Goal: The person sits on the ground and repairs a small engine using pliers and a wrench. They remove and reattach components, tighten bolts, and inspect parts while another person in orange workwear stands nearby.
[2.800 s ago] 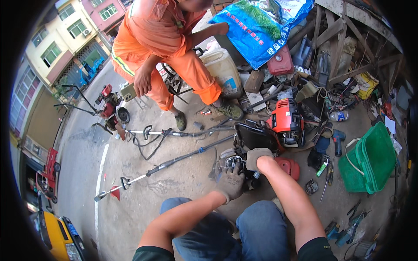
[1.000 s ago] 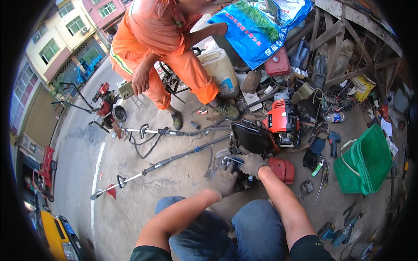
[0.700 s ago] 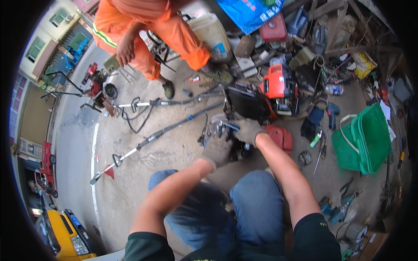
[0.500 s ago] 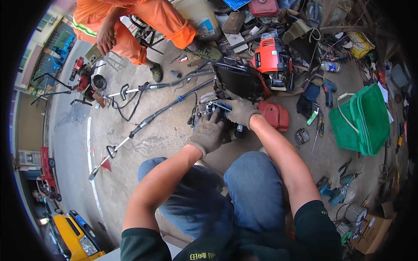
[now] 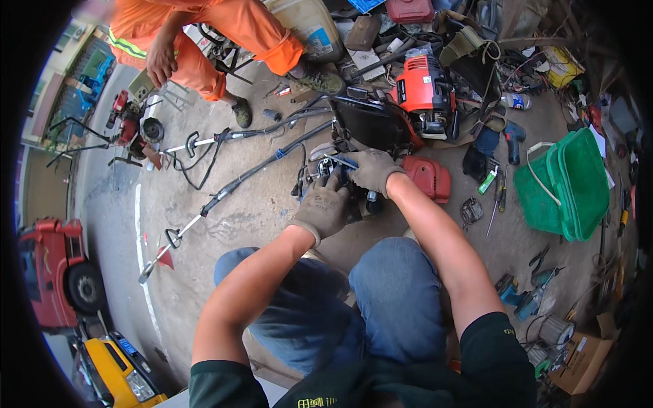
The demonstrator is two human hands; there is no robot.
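Observation:
Both my hands wear grey work gloves and meet at a small engine (image 5: 322, 167) with exposed metal parts, on the ground in front of my knees. My left hand (image 5: 323, 209) grips its near side with bent fingers, partly hiding it. In my right hand (image 5: 374, 171) is a slim metal tool (image 5: 342, 161), pinched so that its tip points left at the engine's top; its exact kind is too small to tell. Just beyond stands a black, red-edged backpack frame (image 5: 367, 128). A red plastic cover (image 5: 427, 178) lies right of my right wrist.
Long brush-cutter shafts (image 5: 238, 182) stretch left. A red engine (image 5: 425, 94), a cordless drill (image 5: 515, 141), screwdrivers (image 5: 503, 197) and a green bucket (image 5: 568, 183) sit to the right. A person in orange workwear (image 5: 204, 41) sits at far left. Beyond, a red truck (image 5: 51, 272) and a yellow vehicle (image 5: 112, 370) stand by the road.
A red truck has come much closer on the road at the left. My hands stay at the engine, with the slim tool tilted slightly differently.

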